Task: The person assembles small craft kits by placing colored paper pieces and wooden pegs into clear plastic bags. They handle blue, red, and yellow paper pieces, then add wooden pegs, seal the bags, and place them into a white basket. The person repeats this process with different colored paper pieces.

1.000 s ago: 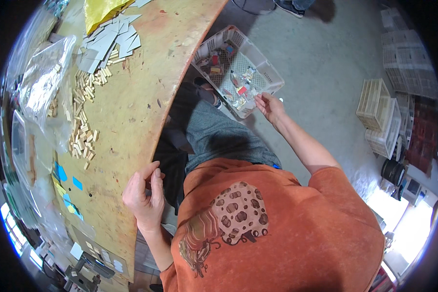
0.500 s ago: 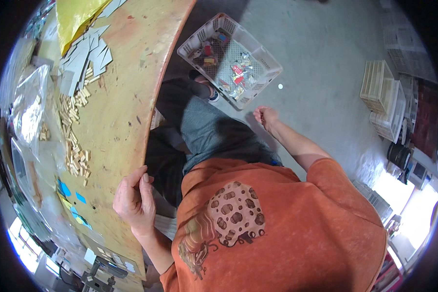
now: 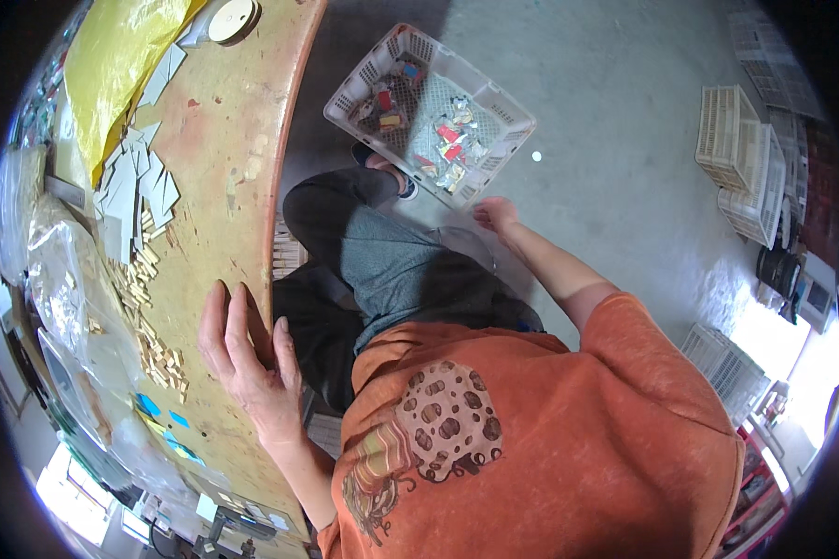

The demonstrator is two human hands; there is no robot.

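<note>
My left hand (image 3: pixel 252 368) is at the edge of the wooden table (image 3: pixel 238 186), fingers spread and nothing in them. Its fingertips reach over the tabletop, with the thumb apart on the edge side. Out to the right, my right hand (image 3: pixel 497 215) hangs over the floor beside the near corner of a white plastic crate (image 3: pixel 508 130). Its fingers look loosely stretched, and I see nothing held. Small packets in red, yellow and clear wrap (image 3: pixel 451 140) lie inside the crate. Small wooden blocks (image 3: pixel 163 359) are heaped on the table beyond my left hand.
Grey flat pieces (image 3: pixel 126 200) and a yellow plastic sheet (image 3: pixel 126 70) lie along the table, with round wooden discs (image 3: pixel 232 20) at its far end. Blue pieces (image 3: pixel 149 404) lie nearer. Stacked cream crates (image 3: pixel 729 140) stand on the floor at right. My legs are beside the table.
My left hand has gone from loosely curled to spread, reaching onto the table edge. My right hand has shifted slightly left, closer to the crate. The view has turned, bringing the round discs in.
</note>
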